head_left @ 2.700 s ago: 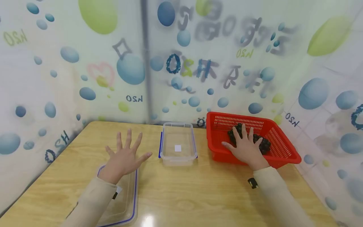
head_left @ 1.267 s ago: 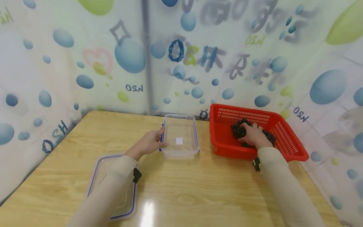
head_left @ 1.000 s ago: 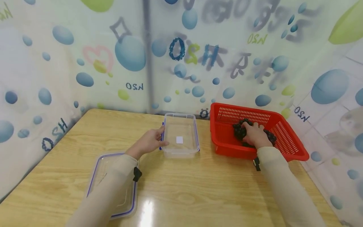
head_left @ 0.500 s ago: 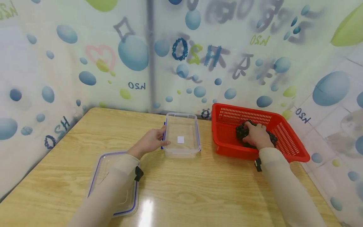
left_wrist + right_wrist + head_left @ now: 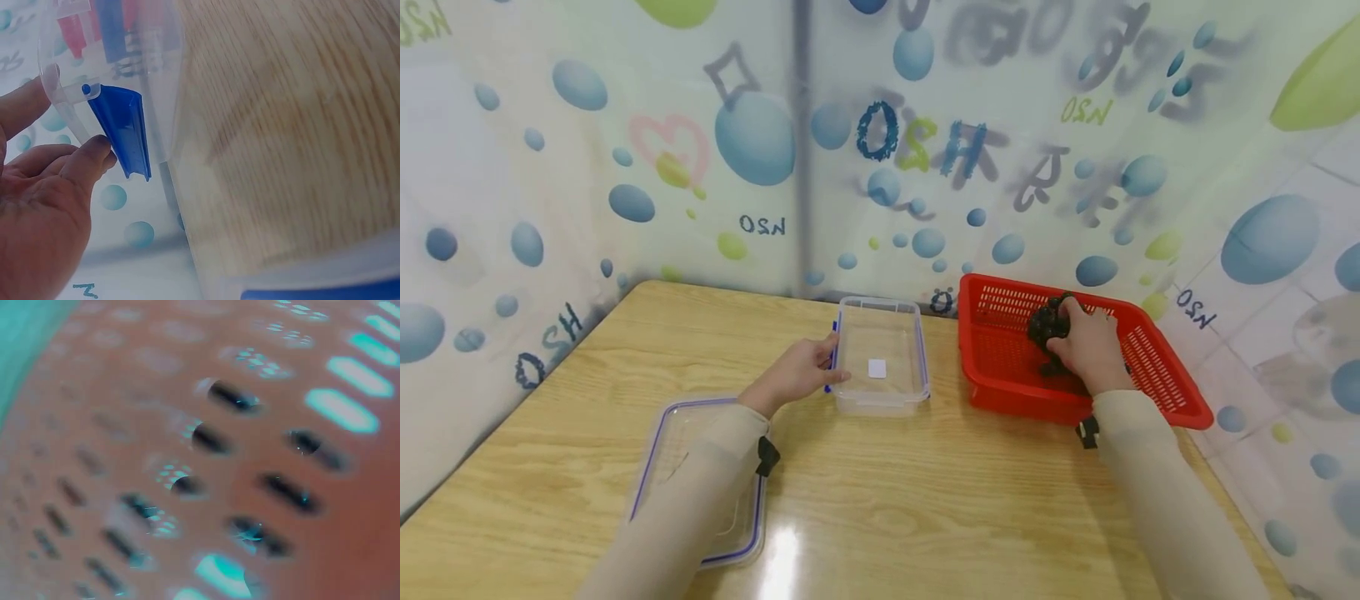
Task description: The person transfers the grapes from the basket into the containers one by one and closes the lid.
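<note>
My right hand (image 5: pixel 1088 342) grips a bunch of dark grapes (image 5: pixel 1047 327) and holds it raised within the red basket (image 5: pixel 1011 400). Part of the bunch is hidden behind the fingers. Dark round shapes show blurred through the slots of the red basket wall (image 5: pixel 350 537) in the right wrist view. At the middle of the table, my left hand (image 5: pixel 793 372) pinches the left side of a clear plastic food container (image 5: pixel 880 333). Its thumb and fingers are at the rim beside the hanging blue clip (image 5: pixel 122 128), as the left wrist view shows. A white square label marks the container.
A clear lid (image 5: pixel 745 554) with a blue seal lies on the wooden table (image 5: pixel 910 517) at front left, partly under the left forearm. A patterned curtain (image 5: pixel 700 208) rises behind the table and along both sides.
My spread left hand moved from above the lid to the container's side. The spread right hand came down, curled round the grapes and raised them a little.
</note>
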A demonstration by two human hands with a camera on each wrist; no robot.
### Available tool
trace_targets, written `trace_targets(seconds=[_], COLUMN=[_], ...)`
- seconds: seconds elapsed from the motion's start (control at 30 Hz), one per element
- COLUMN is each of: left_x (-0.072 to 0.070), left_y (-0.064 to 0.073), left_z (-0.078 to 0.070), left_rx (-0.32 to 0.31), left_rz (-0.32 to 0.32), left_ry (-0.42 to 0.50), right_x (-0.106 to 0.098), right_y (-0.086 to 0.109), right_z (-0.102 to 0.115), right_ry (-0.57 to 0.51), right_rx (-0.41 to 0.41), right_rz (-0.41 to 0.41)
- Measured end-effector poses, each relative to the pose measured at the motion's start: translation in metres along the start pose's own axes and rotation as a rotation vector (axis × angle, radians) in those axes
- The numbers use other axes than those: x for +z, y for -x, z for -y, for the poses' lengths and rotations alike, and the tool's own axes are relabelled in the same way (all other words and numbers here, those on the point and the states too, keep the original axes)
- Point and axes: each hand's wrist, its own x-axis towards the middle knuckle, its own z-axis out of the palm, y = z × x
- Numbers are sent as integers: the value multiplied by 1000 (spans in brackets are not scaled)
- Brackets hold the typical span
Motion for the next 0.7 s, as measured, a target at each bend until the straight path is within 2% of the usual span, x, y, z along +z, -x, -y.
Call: trace_targets(seconds=[0.17, 0.3, 0.47, 0.7], left_x=[0, 0, 1, 0], left_y=[2, 1, 0, 1], left_z=[-1, -1, 1, 0], left_rx=[-9, -26, -33, -31], left_rz=[-6, -5, -4, -7], left_ry=[11, 15, 15, 32], right_x=[-18, -32, -34, -11], right_y=[6, 14, 22, 15], right_z=[26, 60, 106, 160], right_ry=[-79, -164, -243, -284], right_rx=[-60, -130, -198, -288], right_rz=[-124, -195, -195, -130])
